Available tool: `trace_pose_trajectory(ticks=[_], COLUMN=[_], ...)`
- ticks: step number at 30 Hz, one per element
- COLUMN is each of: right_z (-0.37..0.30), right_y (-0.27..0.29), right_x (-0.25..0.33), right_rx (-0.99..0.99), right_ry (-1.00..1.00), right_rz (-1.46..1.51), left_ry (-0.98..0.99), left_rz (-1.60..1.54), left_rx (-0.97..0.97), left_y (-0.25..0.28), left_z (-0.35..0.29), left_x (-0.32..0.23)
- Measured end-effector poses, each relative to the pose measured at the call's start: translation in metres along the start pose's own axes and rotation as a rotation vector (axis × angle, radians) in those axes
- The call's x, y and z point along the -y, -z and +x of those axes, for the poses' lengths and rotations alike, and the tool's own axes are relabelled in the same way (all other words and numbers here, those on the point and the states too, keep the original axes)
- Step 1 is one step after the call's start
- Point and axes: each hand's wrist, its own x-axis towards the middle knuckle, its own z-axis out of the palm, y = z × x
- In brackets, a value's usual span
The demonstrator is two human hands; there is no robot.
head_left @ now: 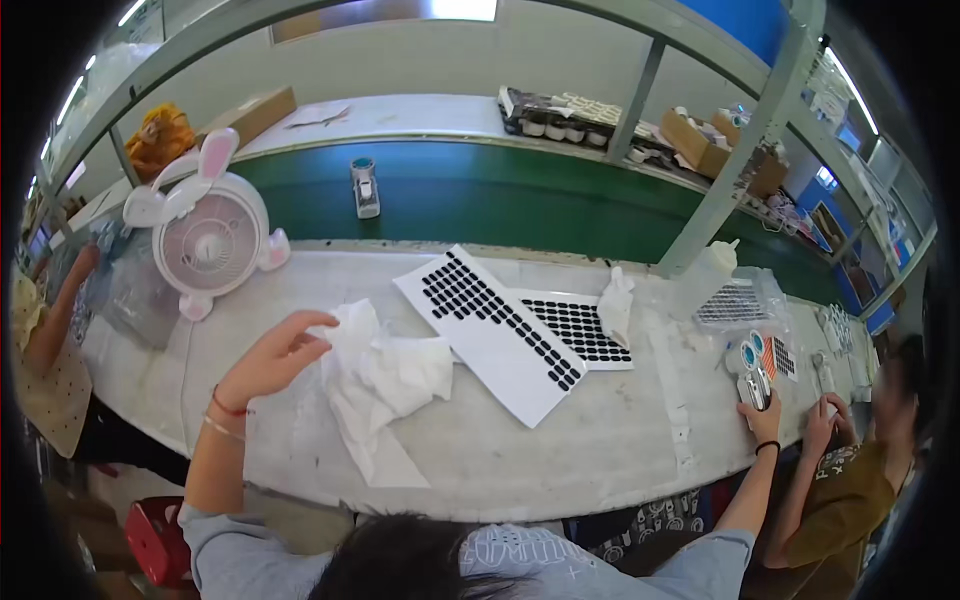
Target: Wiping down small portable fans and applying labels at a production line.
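My left hand (268,362) hovers at the left edge of a crumpled white cloth (400,375), fingers loosely curved and apart, nothing seen in them. Out to the right, my right hand (762,420) is closed on the lower end of a silver-white handheld device (754,385) with a round blue end. A second round blue end shows beside it, and I cannot tell whether that piece is also gripped. Between my hands lie a white sticker sheet (505,345) with rows of black oval stickers and another such sheet (575,325) partly under it.
A white-and-pink rabbit-eared fan (212,245) stands at the left. Beyond the table runs a green conveyor belt (450,190) carrying one similar device (365,190). A white squeeze bottle (708,272) stands by the metal post (745,165). Co-workers sit on both sides.
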Motion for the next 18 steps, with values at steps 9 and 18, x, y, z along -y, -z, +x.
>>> trace_pose_trajectory(ticks=[9,18], right_z=[-0.145,-0.231], right_y=[-0.017,-0.053], right_x=[0.084,0.321], right_rx=[-0.130,0.392], right_ry=[0.308,0.944], right_rz=[0.273,0.352], left_ry=[-0.017,-0.712], left_rz=[-0.104,0.507], left_rx=[0.089,0.117], left_y=[-0.031,-0.114], left_z=[-0.079,-0.018], left_x=[-0.006,-0.063])
